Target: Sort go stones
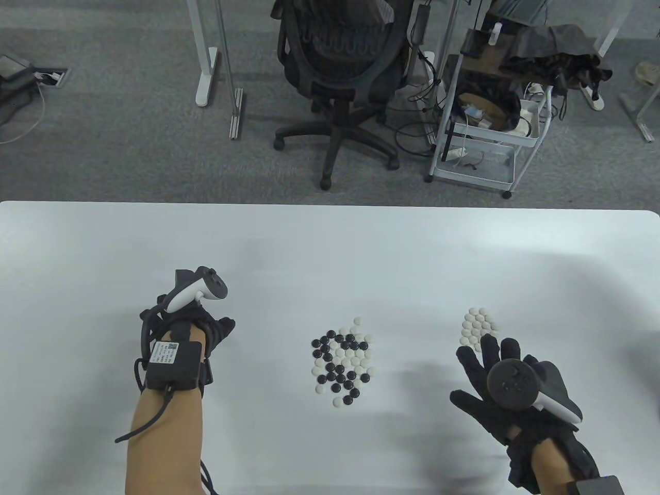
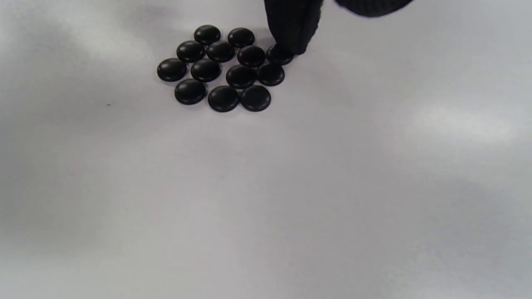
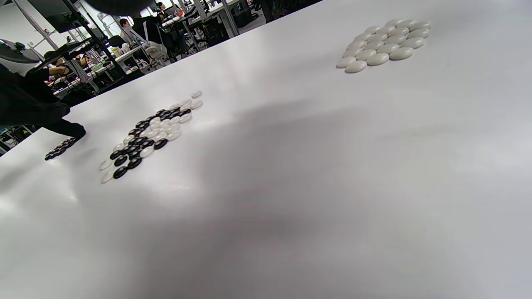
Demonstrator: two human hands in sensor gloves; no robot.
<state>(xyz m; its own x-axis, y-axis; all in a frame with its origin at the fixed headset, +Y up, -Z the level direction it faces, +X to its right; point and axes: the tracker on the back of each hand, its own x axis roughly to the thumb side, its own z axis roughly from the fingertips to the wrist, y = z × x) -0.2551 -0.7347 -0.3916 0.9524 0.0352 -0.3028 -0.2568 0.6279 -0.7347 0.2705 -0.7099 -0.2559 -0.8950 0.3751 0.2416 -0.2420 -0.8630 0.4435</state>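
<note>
On the far left, my left hand (image 1: 198, 330) is down at the cluster of black stones (image 2: 224, 68) I have already sorted out. In the left wrist view one gloved fingertip (image 2: 291, 37) sits on the stone at the cluster's edge. I read this as setting a black stone into place, though whether I pinch it or merely press it I cannot tell, since the other fingers are hidden.

In the middle of the white table (image 1: 330, 247) lies the mixed pile of black and white stones (image 1: 343, 363), plainly the work left to do, and a good deal of it.

To the right sits the white stone cluster (image 1: 478, 326), tightly packed. Just near it hovers my right hand (image 1: 495, 386), fingers spread and straight, holding nothing.

Next, I judge, each hand should go back to the mixed pile. The stones there touch one another, so I must pinch one cleanly off the edge without scattering its neighbours.
</note>
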